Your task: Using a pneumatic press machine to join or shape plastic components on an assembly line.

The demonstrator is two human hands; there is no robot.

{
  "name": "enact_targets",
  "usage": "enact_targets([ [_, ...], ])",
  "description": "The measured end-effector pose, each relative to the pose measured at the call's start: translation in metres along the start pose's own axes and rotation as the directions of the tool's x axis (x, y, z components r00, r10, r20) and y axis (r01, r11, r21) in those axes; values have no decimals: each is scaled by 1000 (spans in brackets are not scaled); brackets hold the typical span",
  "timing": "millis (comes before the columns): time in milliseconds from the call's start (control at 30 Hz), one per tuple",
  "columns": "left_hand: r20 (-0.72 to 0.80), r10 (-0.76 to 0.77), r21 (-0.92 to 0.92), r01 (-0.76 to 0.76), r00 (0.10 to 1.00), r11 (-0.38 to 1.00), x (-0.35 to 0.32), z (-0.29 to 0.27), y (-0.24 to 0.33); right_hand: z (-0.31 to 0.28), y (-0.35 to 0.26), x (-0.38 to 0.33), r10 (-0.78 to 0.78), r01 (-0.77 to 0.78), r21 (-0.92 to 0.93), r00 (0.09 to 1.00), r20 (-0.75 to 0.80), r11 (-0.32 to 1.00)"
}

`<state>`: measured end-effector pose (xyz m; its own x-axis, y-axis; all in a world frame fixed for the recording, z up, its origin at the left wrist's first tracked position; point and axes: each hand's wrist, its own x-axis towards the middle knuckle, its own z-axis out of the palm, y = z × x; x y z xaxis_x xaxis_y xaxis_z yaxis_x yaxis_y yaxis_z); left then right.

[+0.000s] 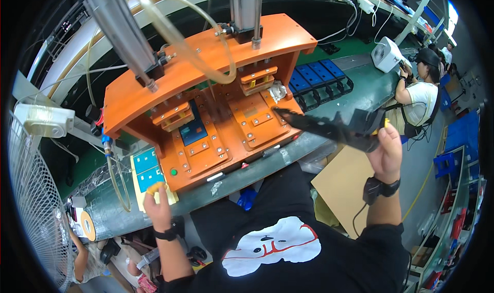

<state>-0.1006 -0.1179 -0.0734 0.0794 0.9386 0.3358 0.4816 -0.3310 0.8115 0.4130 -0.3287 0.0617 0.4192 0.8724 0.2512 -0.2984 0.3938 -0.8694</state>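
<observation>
Long black plastic strip part (329, 127) held up over the bench edge, right hand (387, 150) closed around its near end, far tip pointing at the orange two-station press fixture (206, 87). Left hand (158, 203) fingers pinching the stack of blue-faced cards on yellow backing (146, 172) on the green bench (360, 87). White fan (31, 200) at left.

We cannot see the left hand (158, 206) fingertips' grip clearly; the two steel cylinders (123, 30) run off the top edge.

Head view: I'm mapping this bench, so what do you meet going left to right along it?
Wire fan guard → left hand on blue-panelled sheets → orange press fixture → right hand holding black tray → seated co-worker.
</observation>
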Motion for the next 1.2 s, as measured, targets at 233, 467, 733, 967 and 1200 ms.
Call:
enact_targets([
  [233, 20, 119, 372, -118, 993, 921, -61, -4, -87, 101, 75, 21, -2, -2, 10, 942, 336, 1000],
  [467, 18, 134, 425, -129, 991, 896, -65, -5, -84, 177, 135, 48, -202, 755, -444, 590, 782, 483],
  [733, -86, 90, 338, -56, 992, 940, -50, -6, -93, 199, 180, 70, -73, 783, -501, 562, 824, 370],
  [967, -163, -300, -140, 279, 940, 950, -32, -20, -101, 219, 193, 67, 104, 705, -657, 656, 747, 267],
  [1200, -281, -240, -392, 117, 929, 912, -18, -41, -103, 233, 184, 78, 252, 806, -585, 551, 796, 87],
])
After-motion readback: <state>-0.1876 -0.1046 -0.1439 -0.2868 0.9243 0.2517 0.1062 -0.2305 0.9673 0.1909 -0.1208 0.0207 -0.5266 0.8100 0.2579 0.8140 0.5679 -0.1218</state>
